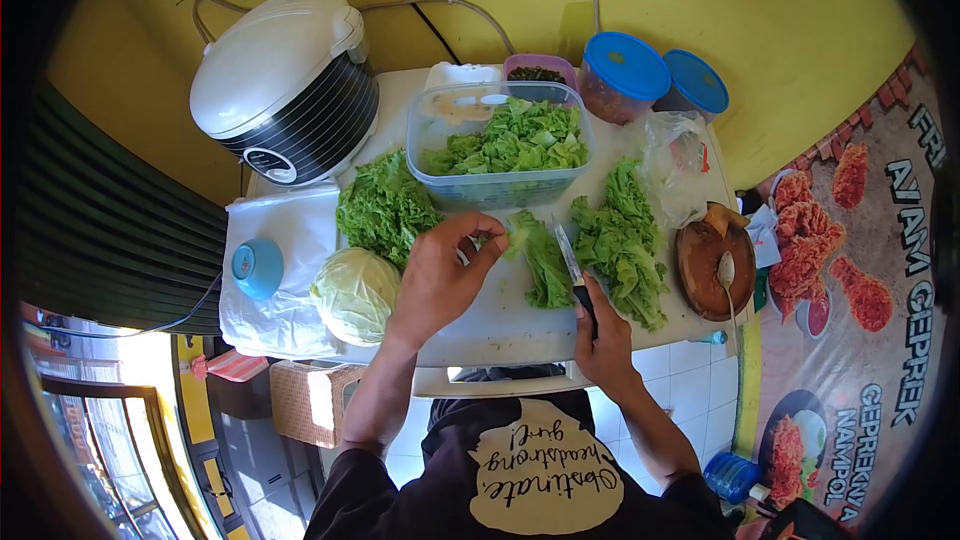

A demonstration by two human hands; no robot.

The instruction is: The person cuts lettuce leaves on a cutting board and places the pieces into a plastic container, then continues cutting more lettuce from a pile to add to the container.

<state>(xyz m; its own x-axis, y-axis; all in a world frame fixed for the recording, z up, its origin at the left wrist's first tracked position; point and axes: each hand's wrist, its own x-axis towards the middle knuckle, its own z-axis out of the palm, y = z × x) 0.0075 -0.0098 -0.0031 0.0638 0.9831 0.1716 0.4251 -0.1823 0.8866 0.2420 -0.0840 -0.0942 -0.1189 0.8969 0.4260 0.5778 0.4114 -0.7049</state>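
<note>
Lettuce leaf (545, 265): on the table (480, 340), between the two hands, its pale end at the fingertips of the left hand (438, 278). Left hand: nearly closed, thumb and forefinger pinching that end. Right hand (602, 338): closed around the black handle of a knife (566, 248), blade pointing away from the body, along the leaf's right side. Cabbage (357, 295): just left of the left hand. Lettuce bunch (622, 245): beyond the right hand. Plastic container (500, 180): beyond both hands, holding lettuce pieces (525, 137).
</note>
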